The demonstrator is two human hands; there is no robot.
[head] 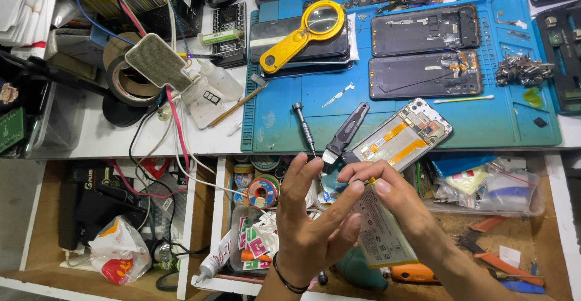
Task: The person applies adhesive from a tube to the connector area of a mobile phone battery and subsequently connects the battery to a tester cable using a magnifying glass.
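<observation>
My right hand (402,207) grips a flat grey phone battery (380,234) by its upper edge, over the open drawer. My left hand (315,219) is right beside it, fingers spread, its fingertips touching the battery's top corner. Just above the hands an opened phone (402,136) with orange flex cables lies tilted on the front edge of the blue work mat (272,125). A black pry tool (344,134) and a small screwdriver (304,126) lie to its left on the mat.
Two more opened phone bodies (425,49) lie at the back of the mat, with a yellow magnifier (302,34) on stacked phones. Tape rolls (130,83), cables and a bottle sit at left. The open drawers (520,228) hold tools, bags and solder reels.
</observation>
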